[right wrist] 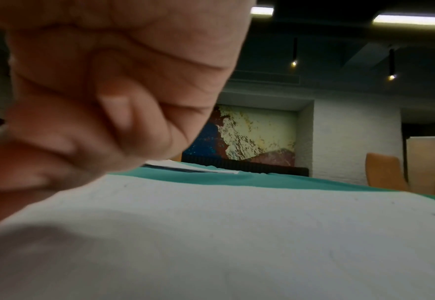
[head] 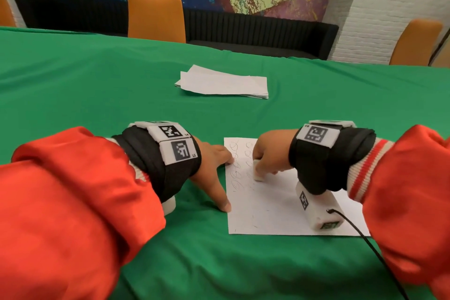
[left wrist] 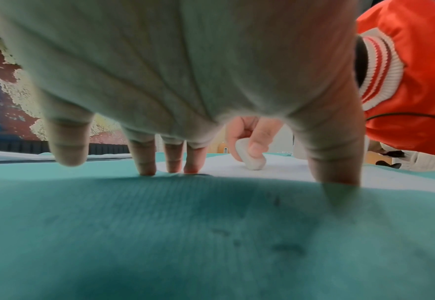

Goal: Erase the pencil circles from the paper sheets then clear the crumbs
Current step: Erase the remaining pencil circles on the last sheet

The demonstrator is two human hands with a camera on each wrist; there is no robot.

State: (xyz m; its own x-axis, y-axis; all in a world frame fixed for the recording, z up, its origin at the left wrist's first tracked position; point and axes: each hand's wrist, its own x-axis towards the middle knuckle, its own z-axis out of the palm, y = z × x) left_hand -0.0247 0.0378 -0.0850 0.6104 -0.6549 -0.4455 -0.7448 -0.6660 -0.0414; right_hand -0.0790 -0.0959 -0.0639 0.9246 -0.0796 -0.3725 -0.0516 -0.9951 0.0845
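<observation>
Right hand [head: 267, 153] pinches a white eraser [head: 258, 173] between thumb and curled fingers, its lower end pressed on the paper sheet [head: 275, 207] among the pencil circles [head: 237, 181] in the sheet's left part. Left hand [head: 214, 163] is spread flat, fingertips [left wrist: 144, 164] on the sheet's left edge, thumb on the green tablecloth [head: 97, 80] just beside the edge. Faint dark specks lie on the sheet's lower part. A stack of paper sheets [head: 224, 83] lies farther back on the cloth, well apart. Orange chairs [head: 155, 17] stand behind the table.
</observation>
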